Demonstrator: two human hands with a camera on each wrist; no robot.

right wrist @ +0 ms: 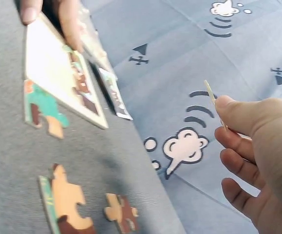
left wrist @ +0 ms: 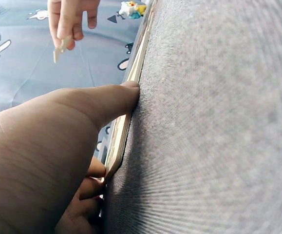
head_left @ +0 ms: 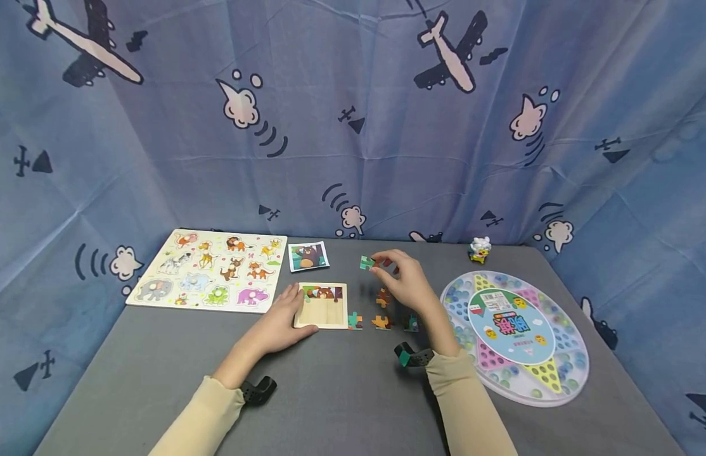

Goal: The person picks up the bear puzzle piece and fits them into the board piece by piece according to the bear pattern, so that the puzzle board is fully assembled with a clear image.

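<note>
My left hand (head_left: 279,320) holds the wooden puzzle tray (head_left: 321,316) at its left side. Its thumb lies along the near edge in the left wrist view, the other fingers at the corner. Along the tray's top sit fitted pieces showing a brown bear's head; below them the bare wood shows. Raised above the table, right of the tray, my right hand (head_left: 407,278) pinches a green jigsaw piece (head_left: 366,262) between thumb and index finger. A teal piece (head_left: 355,321) lies against the tray's right side. Loose orange-brown pieces (right wrist: 123,212) and a dark piece (head_left: 410,323) lie further right.
Behind the tray lies a bear picture card (head_left: 308,256). An animal peg board (head_left: 210,272) is at the left. On the right rests a round Chinese checkers set (head_left: 515,335), with a small toy figure (head_left: 480,249) behind it. A blue curtain (head_left: 353,126) hangs at the back.
</note>
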